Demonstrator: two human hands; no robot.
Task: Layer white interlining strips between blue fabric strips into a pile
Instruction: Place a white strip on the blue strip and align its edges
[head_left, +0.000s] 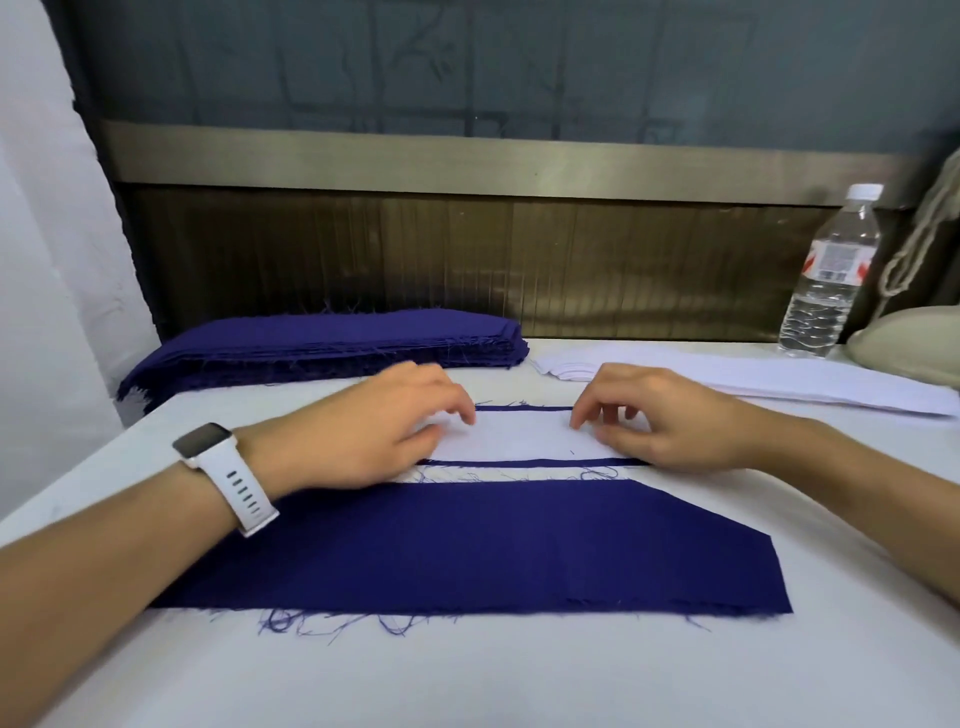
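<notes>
**Hands settle a white strip on a blue one**

A table under a white cloth (519, 675) runs up to a dark wood-panelled wall (467, 249) topped by a brass-coloured rail. At the back left lies a thick stack of dark blue fabric strips (322, 343) with frayed edges. At the back right is a lower stack of white interlining strips (753, 376), well apart from the blue stack.

In the middle, a single white interlining strip (519, 434) lies along a dark blue fabric strip (524, 462), whose edges show as thin blue lines above and below it. The left hand (374, 426), with a white-strapped smartwatch (223, 467) on its wrist, and the right hand (670, 421) both rest on this white strip. Their fingers are loosely bent, tips touching the cloth, and neither grasps anything.

Nearer the person lies a broad blue fabric piece (467, 545) with one slanted corner and loose threads along its near edge.

A clear plastic bottle with a white cap (826, 280) stands upright at the back right. It is capped and holds clear water. Just beside it sits a beige cloth bag (914, 338).
</notes>
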